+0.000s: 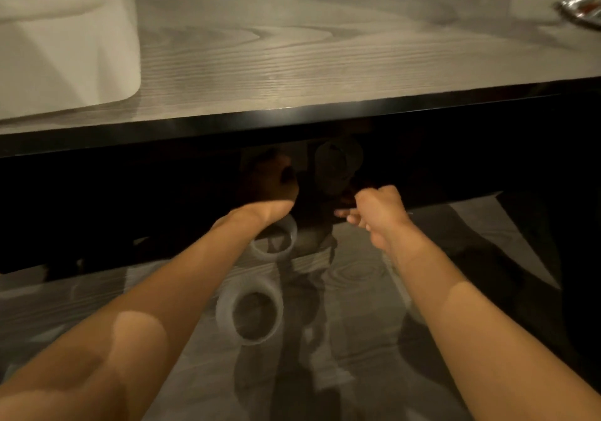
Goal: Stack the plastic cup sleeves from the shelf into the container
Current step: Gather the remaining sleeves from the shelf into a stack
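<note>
Two plastic cup sleeves lie on the lower shelf with their round ends towards me, one (275, 239) just under my left wrist and one (250, 310) nearer, between my forearms. My left hand (274, 181) reaches into the dark space under the counter, and its fingers are lost in shadow. My right hand (377, 212) is at the shelf's mouth with its fingers curled, and I see nothing in them. A dim round shape (338, 165) sits in the dark between both hands. The white container (71, 50) stands on the countertop at the upper left.
The wood-grain countertop (325, 47) has a black front edge (292, 121) overhanging the shelf opening. A shiny metal object (582, 8) lies at the counter's far right. The lower shelf board (364, 290) stretches out below my arms.
</note>
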### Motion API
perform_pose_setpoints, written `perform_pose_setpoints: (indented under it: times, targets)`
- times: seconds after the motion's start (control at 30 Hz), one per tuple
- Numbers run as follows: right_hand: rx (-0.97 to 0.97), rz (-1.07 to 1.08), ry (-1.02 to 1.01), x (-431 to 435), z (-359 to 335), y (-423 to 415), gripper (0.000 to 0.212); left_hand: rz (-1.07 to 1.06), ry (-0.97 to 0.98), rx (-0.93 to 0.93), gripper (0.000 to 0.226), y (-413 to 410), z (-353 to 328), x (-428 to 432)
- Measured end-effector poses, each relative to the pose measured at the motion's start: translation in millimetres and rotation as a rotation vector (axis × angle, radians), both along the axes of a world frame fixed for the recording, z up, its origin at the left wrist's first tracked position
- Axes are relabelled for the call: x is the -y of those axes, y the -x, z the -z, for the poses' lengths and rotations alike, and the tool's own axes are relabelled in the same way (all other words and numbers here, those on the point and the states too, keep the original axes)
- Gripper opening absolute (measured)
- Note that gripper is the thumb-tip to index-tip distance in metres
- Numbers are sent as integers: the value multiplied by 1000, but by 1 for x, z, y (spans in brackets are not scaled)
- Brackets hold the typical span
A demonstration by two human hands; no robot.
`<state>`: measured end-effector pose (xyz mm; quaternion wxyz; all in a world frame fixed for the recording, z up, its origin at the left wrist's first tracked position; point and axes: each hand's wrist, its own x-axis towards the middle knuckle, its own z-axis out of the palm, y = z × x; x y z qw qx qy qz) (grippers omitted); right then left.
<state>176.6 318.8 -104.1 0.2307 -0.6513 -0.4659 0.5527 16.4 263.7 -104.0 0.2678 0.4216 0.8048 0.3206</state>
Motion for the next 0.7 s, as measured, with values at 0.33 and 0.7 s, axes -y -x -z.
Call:
perform_pose_setpoints:
  times: [0.33, 0.7]
  targets:
    - [-184, -16, -71, -35, -2, -5, 16, 181, -81, 75, 35, -30, -4, -59]
    - [-133, -181, -362, -47, 4, -11, 31, 0, -156, 251, 41, -31, -2, -62]
